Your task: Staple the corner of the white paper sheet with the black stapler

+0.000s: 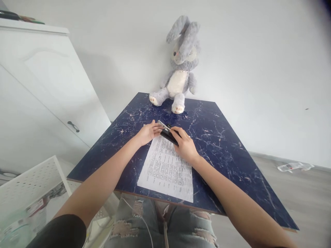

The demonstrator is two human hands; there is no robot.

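Note:
A black stapler [168, 136] is over the top end of some printed paper sheets [165, 165] on the blue marbled table. Its upper part is swung up, and a light metal strip [163, 124] shows there. My right hand [184, 143] is closed around the stapler from the right, with thumb and fingers near its hinge. My left hand [150, 133] is beside the stapler's left end, fingers stretched out and apart. Whether its fingertips touch the stapler is hard to make out. The sheets lie with their lower edge near the table's front edge.
A grey plush rabbit [178, 79] sits at the table's [219, 134] back edge against the wall. At left stand a white cabinet [46, 82] and a white perforated basket [28, 179] with things inside. A clear plastic item [294, 167] lies on the floor at right.

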